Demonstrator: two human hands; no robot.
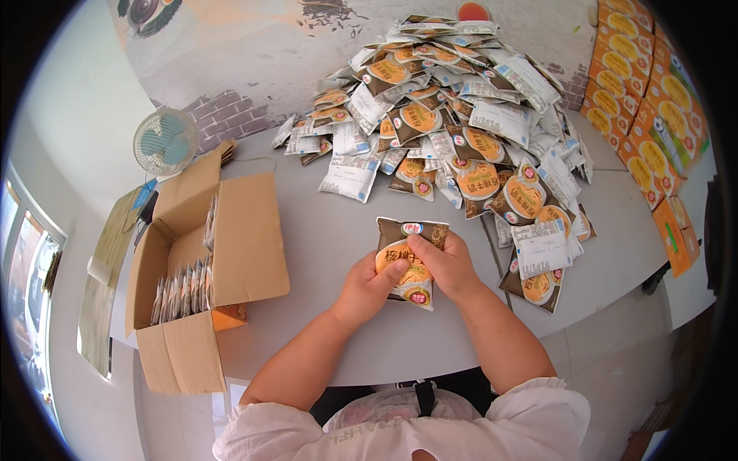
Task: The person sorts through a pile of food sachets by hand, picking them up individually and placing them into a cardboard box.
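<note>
Over the grey table [323, 346], a brown and orange milk pouch [420, 282] is gripped between my two hands, its printed front facing up. My left hand [369, 285] holds its left side, with the thumb lying across the front. On its right side, my right hand [452, 265] presses the thumb on the upper front. The fingers of both hands are hidden beneath the pouch. Left of my hands, an open cardboard box [253, 248] holds a row of similar pouches [184, 288] standing on edge. Further pouches [210, 222] stand at its back right.
A large heap of pouches [421, 121] rises on the table against the wall, spilling down toward my right. Orange printed cartons [640, 115] are stacked at the far right. A small fan [165, 142] stands behind the cardboard box. A wooden surface [109, 259] lies beyond the box at left.
</note>
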